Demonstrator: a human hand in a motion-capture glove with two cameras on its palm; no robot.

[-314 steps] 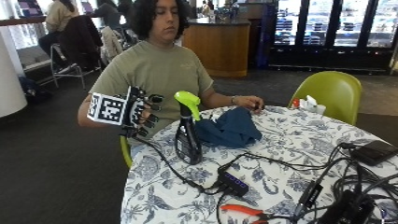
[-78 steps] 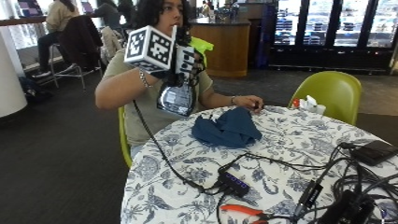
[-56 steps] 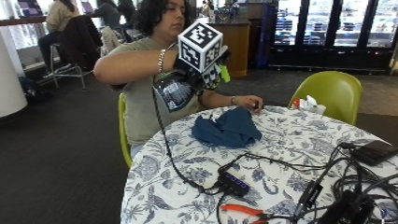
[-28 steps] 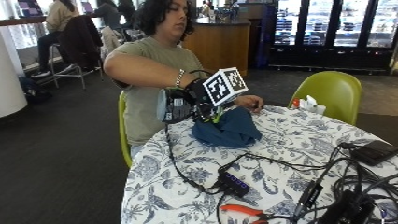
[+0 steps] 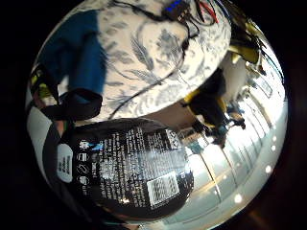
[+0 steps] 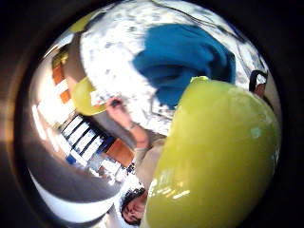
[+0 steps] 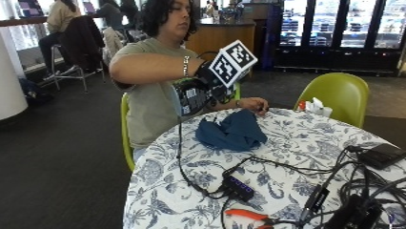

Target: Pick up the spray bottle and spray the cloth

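A round table (image 7: 190,164) with a blue-and-white floral cloth fills the lower right of the outside view, with a green chair (image 7: 336,93) behind it at the right. Black cables (image 7: 355,176) tangle at the lower right, running to a small black hub (image 7: 239,187) near the bottom centre. Orange-handled pliers (image 7: 248,215) lie at the bottom edge, and a black device (image 7: 384,155) sits at the right edge.

One spray bottle (image 7: 190,95), one blue cloth (image 7: 229,131), one orange-handled pliers (image 7: 248,216) and two green chairs (image 7: 336,95) are counted around one table (image 7: 298,157).
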